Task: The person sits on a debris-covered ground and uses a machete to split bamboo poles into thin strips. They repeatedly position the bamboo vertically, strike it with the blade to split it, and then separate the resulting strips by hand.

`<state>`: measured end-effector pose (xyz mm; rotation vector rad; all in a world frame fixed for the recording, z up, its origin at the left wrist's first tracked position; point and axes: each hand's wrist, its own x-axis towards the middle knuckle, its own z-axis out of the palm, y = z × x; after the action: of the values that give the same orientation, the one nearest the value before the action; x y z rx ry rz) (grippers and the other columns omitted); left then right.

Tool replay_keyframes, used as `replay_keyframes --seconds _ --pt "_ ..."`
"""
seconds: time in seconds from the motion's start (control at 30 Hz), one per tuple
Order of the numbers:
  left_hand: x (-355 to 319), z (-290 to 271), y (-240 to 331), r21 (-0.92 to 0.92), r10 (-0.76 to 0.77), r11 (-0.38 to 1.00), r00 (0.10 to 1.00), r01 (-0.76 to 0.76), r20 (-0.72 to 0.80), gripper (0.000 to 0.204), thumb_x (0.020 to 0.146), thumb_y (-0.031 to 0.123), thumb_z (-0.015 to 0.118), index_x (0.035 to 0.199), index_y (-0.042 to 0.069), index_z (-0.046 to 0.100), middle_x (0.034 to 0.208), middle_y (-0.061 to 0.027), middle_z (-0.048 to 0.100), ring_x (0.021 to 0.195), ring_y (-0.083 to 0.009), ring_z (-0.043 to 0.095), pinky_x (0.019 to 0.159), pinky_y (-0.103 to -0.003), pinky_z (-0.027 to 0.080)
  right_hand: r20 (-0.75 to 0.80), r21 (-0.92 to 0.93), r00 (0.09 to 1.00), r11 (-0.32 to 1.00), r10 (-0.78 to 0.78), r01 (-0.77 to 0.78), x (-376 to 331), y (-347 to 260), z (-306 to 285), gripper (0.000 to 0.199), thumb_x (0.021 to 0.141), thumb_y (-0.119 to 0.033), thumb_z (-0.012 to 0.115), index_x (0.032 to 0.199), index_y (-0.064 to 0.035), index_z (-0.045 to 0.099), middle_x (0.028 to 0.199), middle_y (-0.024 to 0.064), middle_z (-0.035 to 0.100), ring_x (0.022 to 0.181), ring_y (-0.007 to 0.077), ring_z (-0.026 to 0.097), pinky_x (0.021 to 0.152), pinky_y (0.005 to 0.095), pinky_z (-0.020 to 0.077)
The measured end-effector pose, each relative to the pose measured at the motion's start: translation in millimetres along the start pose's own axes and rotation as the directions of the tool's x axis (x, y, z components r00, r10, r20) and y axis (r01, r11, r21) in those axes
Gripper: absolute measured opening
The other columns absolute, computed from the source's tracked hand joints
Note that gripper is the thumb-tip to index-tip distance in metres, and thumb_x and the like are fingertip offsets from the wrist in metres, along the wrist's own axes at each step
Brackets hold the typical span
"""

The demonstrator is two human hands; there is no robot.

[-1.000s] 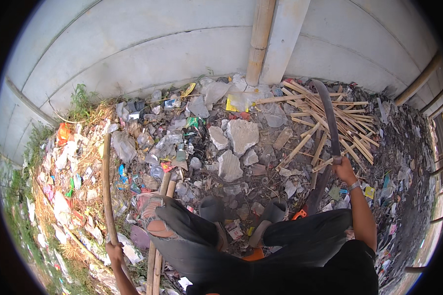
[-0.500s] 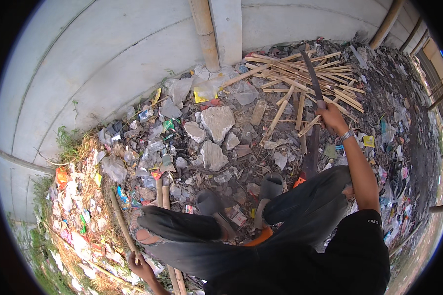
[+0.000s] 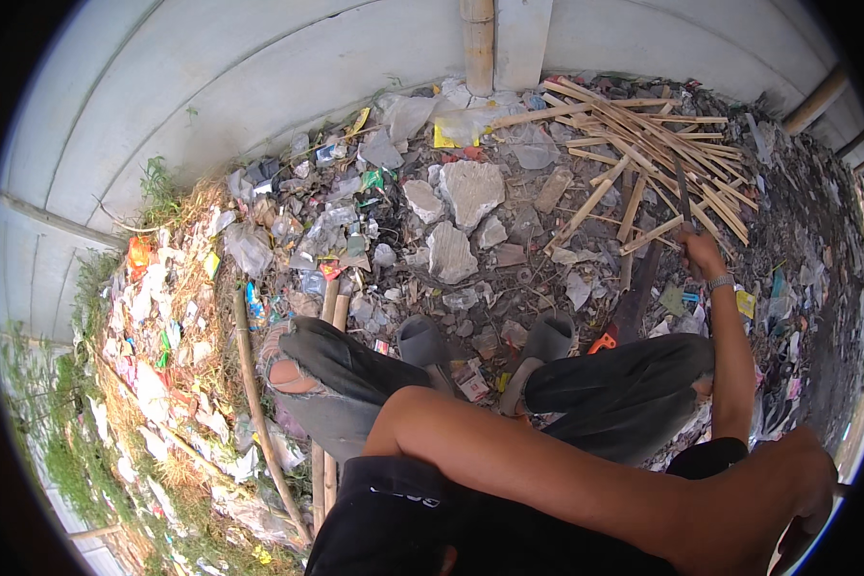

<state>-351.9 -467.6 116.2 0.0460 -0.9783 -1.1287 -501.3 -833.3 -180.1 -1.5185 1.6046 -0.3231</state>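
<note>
My right hand (image 3: 703, 253) is closed round the handle of a machete (image 3: 683, 187), whose dark blade points away over a pile of split bamboo strips (image 3: 677, 144). My left arm crosses in front of my body, and my left hand (image 3: 799, 490) hangs at the far right, close to my right upper arm. Its fingers are bent and partly hidden, so its grip is unclear. A bamboo stick (image 3: 257, 408) lies on the ground left of my knee, with no hand on it. Below my right hand rests a saw with an orange handle (image 3: 602, 343).
Concrete chunks (image 3: 470, 192) lie among scattered rubbish ahead of my sandals (image 3: 547, 336). Two more bamboo lengths (image 3: 324, 470) are beside my left leg. A pale panel wall (image 3: 288, 77) with a bamboo post (image 3: 477, 43) stands behind. Weeds (image 3: 67, 432) grow at left.
My left hand has let go of the bamboo stick and swung across my body to the far right. My right hand still holds the machete. The view has shifted, moving the scene rightward.
</note>
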Motion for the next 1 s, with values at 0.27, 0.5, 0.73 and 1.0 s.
replay_keyframes --seconds 0.27,0.5,0.73,1.0 --pt "-1 -12 -64 0.128 0.222 0.972 0.948 -0.197 -0.227 0.052 0.071 0.035 0.089 0.097 0.009 0.053 0.100 -0.0102 0.053 0.098 -0.0281 0.054 0.080 -0.040 0.043 -0.003 0.021 1.000 1.000 0.011 -0.011 2 0 -8 0.028 0.086 -0.022 0.067 0.076 0.0024 0.058 0.063 0.0074 0.058 0.047 0.0184 0.058 0.044 0.0358 0.0449" --pt "30 -64 -69 -0.126 0.099 0.985 0.984 -0.118 -0.146 0.039 0.077 0.038 0.082 0.078 0.006 0.058 0.079 -0.0057 0.057 0.072 -0.0190 0.054 0.062 -0.030 0.040 -0.126 -0.306 0.968 0.937 -0.216 0.169 45 29 4 0.039 0.091 -0.029 0.066 0.082 0.0085 0.063 0.059 0.0120 0.062 0.047 0.0220 0.061 0.050 0.0396 0.0496" --pt "-45 -312 -100 0.472 -0.280 0.748 0.867 0.467 -0.413 0.052 0.085 0.054 0.079 0.082 0.004 0.068 0.086 -0.0094 0.069 0.076 -0.0162 0.064 0.066 -0.030 0.048 -0.388 0.085 0.895 0.959 -0.219 0.272 129 71 84 0.035 0.087 -0.022 0.068 0.099 0.0101 0.062 0.068 0.0120 0.063 0.059 0.0219 0.066 0.056 0.0369 0.0515" --pt "-215 -519 -67 0.457 0.134 0.212 0.437 0.864 -0.889 0.022 0.096 0.019 0.073 0.085 0.002 0.063 0.079 -0.0023 0.065 0.071 -0.0084 0.060 0.068 -0.024 0.048 -0.553 -0.307 0.768 0.936 -0.323 0.173 343 33 85 0.038 0.072 -0.033 0.077 0.094 -0.0022 0.071 0.081 0.0200 0.071 0.074 0.0361 0.069 0.072 0.0445 0.0536"
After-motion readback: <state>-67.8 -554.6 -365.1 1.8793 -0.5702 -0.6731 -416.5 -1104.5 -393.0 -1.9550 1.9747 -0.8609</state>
